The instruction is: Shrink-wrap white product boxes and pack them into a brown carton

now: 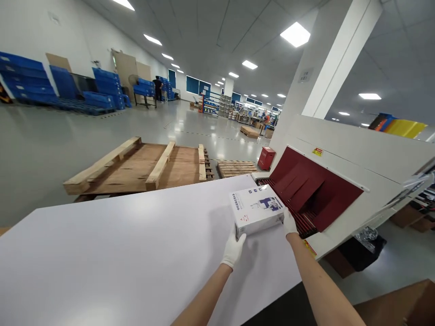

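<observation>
A white printed product box [257,209] lies flat near the right end of a white table [129,244], just before the mouth of a machine. My left hand [233,248], in a white glove, grips the box's near left corner. My right hand [289,222], also gloved, holds its right edge. The box sits beside the dark red curtain flaps [307,190] that hang over the opening of a white tunnel machine [360,158], with roller bars visible under the flaps.
Wooden pallets [142,165] lie on the grey floor beyond the table. A small red box [266,158] stands by the machine. Blue crates [61,88] are stacked along the far left wall. A person stands far off near them. A brown carton [401,305] sits at lower right.
</observation>
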`<state>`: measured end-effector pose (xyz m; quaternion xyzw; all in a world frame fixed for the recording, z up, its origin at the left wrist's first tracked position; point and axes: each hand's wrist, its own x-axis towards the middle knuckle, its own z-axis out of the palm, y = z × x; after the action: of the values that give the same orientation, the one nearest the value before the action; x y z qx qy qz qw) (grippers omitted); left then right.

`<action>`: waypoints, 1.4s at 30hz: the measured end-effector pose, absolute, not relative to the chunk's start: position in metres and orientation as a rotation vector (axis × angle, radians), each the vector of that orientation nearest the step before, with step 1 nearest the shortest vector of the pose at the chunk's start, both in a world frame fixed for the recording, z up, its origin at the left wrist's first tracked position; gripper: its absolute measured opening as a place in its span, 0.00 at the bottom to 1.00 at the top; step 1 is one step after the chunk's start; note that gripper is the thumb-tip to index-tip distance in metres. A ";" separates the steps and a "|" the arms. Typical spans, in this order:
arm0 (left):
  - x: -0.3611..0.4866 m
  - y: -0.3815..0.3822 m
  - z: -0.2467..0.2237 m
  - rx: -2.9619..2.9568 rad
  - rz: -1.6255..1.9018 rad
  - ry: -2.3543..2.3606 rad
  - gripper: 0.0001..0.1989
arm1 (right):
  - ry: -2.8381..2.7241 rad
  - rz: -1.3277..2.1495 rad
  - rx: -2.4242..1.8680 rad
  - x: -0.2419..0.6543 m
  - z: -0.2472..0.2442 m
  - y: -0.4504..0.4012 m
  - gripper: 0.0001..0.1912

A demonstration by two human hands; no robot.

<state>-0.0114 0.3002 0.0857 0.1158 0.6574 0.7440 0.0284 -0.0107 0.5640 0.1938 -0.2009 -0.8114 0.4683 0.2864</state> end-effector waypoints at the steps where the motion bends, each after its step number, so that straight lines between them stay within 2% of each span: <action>1: -0.010 0.294 0.085 0.294 2.361 1.975 0.35 | -2.173 1.275 -0.554 -0.010 0.186 0.549 0.43; 6: 0.015 0.218 0.085 -0.101 2.518 1.985 0.25 | -2.187 1.355 -0.562 0.064 0.149 0.442 0.36; 10: 0.053 0.128 0.115 -0.180 2.477 2.154 0.22 | -2.269 1.229 -0.482 0.143 0.166 0.363 0.30; 12: 0.064 0.093 0.139 -0.166 2.339 2.458 0.24 | -2.320 1.110 -0.397 0.163 0.190 0.342 0.28; 15: 0.059 0.063 0.173 -0.037 1.904 2.948 0.26 | -2.478 1.033 -0.340 0.162 0.222 0.334 0.25; 17: 0.046 0.056 0.188 0.035 1.629 3.054 0.24 | -2.574 1.034 -0.411 0.146 0.230 0.338 0.29; 18: 0.040 0.055 0.193 0.056 1.536 3.046 0.24 | -2.574 1.071 -0.445 0.136 0.229 0.342 0.34; 20: 0.029 0.054 0.200 0.074 1.455 2.965 0.26 | -2.458 1.302 -0.421 0.118 0.220 0.349 0.46; 21: 0.025 0.053 0.202 0.079 1.448 2.922 0.28 | -2.369 1.486 -0.357 0.111 0.214 0.353 0.49; 24: 0.026 0.052 0.205 0.078 1.442 2.868 0.29 | -2.139 1.985 -0.137 0.100 0.198 0.359 0.46; 27: 0.039 0.056 0.207 0.044 1.411 2.951 0.29 | -2.064 2.073 -0.074 0.103 0.191 0.358 0.40; 29: 0.050 0.062 0.209 0.004 1.317 3.118 0.35 | -2.026 2.074 -0.088 0.107 0.189 0.357 0.38; 32: 0.061 0.075 0.210 -0.078 1.190 3.248 0.52 | -2.014 2.061 -0.107 0.110 0.189 0.354 0.37; 35: 0.064 0.082 0.209 -0.149 1.228 3.185 0.60 | -2.002 2.058 -0.132 0.110 0.188 0.352 0.39; 40: 0.064 0.083 0.205 -0.177 1.296 3.152 0.58 | -2.002 2.050 -0.112 0.110 0.184 0.353 0.38; 42: 0.061 0.078 0.202 -0.157 1.406 3.139 0.51 | -1.990 2.040 -0.104 0.108 0.181 0.355 0.38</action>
<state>0.0606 0.0785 0.2018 -0.0451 0.9014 0.4036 -0.1502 0.1083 0.3545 0.1809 -0.0360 -0.6905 0.7078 0.1446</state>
